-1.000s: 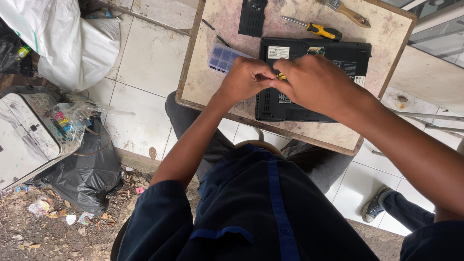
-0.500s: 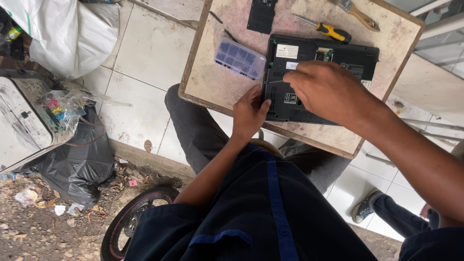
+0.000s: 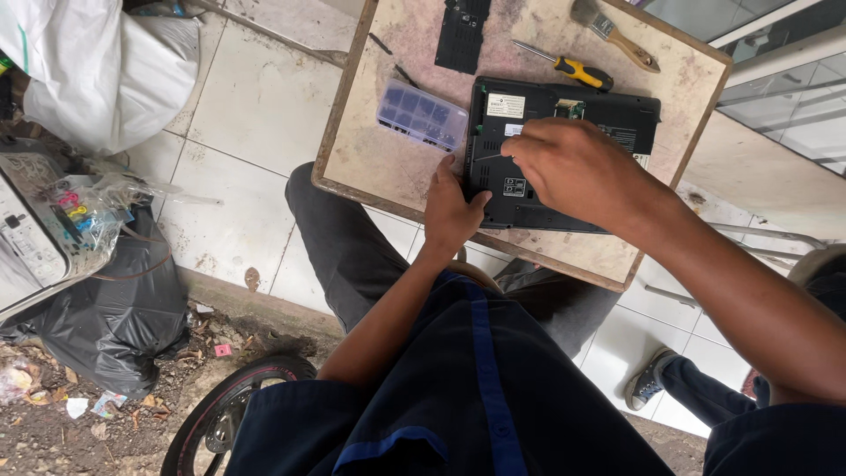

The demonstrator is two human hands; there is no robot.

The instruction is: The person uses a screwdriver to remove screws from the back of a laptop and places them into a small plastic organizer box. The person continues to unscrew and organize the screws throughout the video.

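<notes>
A black laptop [image 3: 564,115] lies bottom-up on a small worn table [image 3: 379,167]. My left hand [image 3: 449,211] grips the laptop's near-left edge, thumb on top. My right hand [image 3: 577,172] rests over the laptop's middle and pinches a thin screwdriver [image 3: 489,159], whose metal shaft points left over the laptop's underside. A clear plastic box of small parts [image 3: 421,115] sits just left of the laptop. Behind it lie a yellow-handled screwdriver [image 3: 573,69], a paintbrush [image 3: 617,35] and a loose black cover panel [image 3: 460,35].
A white sack [image 3: 97,70], a black rubbish bag [image 3: 106,326] and a grey machine [image 3: 26,238] crowd the left side of the tiled floor. A tyre [image 3: 229,405] shows below my knees. Another person's shoe [image 3: 648,383] is at the lower right.
My left hand has left the right hand over the laptop, dropped towards me, and now holds the laptop's near-left edge. The right hand stays over the laptop with the tool.
</notes>
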